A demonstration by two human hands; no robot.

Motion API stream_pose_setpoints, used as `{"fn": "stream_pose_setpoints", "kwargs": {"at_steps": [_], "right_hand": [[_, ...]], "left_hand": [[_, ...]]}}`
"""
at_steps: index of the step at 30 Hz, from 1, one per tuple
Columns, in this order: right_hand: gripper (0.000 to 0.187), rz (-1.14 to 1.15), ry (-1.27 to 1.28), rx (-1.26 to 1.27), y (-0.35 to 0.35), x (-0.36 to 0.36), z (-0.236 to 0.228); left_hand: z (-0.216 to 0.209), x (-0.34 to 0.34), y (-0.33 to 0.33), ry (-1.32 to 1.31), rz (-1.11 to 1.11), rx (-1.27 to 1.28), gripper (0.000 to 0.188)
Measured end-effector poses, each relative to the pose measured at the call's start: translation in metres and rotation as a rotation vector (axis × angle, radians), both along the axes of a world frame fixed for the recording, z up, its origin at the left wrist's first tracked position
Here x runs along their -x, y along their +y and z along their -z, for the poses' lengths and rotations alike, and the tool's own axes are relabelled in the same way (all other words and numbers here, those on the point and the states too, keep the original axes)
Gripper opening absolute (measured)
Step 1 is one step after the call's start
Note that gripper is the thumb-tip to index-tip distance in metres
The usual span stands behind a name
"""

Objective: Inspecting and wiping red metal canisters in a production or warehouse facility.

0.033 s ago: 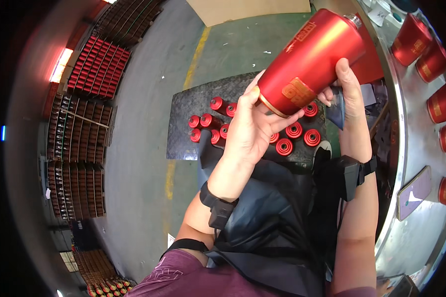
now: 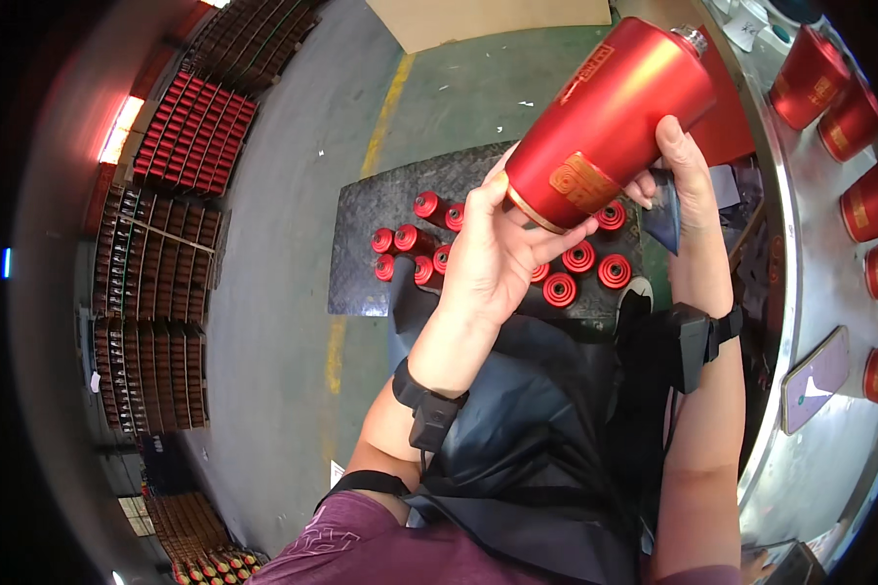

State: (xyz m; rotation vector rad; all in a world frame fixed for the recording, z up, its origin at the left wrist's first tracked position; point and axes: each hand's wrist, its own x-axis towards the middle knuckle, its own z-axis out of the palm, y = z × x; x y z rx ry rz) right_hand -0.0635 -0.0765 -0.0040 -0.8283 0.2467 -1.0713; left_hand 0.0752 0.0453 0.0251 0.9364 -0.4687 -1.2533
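A large metallic red bottle (image 2: 619, 117) with gold markings is held up at a tilt, its threaded neck toward the upper right. At the lower end, by the gold rim, my left hand (image 2: 498, 244) is closed around the base. My right hand (image 2: 691, 175) grips the bottle's right side, with the thumb along the body. A dark blue pointed piece (image 2: 663, 216), perhaps cloth or film, hangs from the right palm; its kind is unclear. Below the hands, several red bottles (image 2: 559, 289) stand upright on a dark textured mat (image 2: 361, 195).
To the right, a metal worktop (image 2: 800, 302) carries several red bottles (image 2: 873, 205) and a phone (image 2: 816, 380). Racks (image 2: 190, 136) filled with red items line the far left. A tan board (image 2: 488, 21) stands at the back, and a yellow line (image 2: 388, 107) crosses the floor.
The red bottle has turned slightly about its long axis, shifting its gold markings to the left. Both hands keep their hold in nearly the same place.
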Motion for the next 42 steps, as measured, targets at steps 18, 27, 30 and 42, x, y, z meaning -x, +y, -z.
{"fn": "stream_pose_setpoints", "kwargs": {"at_steps": [18, 27, 30, 42], "right_hand": [[0.047, 0.058, 0.145, -0.010, 0.009, -0.011, -0.022], [0.047, -0.044, 0.114, -0.050, 0.014, -0.006, -0.029], [0.048, -0.088, 0.144, -0.064, 0.019, -0.012, -0.026], [0.047, -0.088, 0.217, -0.064, 0.028, -0.025, -0.026]], "left_hand": [[0.009, -0.002, 0.004, 0.258, 0.064, 0.016, 0.057], [0.001, -0.002, 0.011, -0.233, 0.082, 0.064, 0.056], [0.001, -0.010, 0.012, -0.434, 0.096, 0.112, 0.057], [0.001, -0.010, 0.012, -0.482, 0.023, 0.126, 0.052]]}}
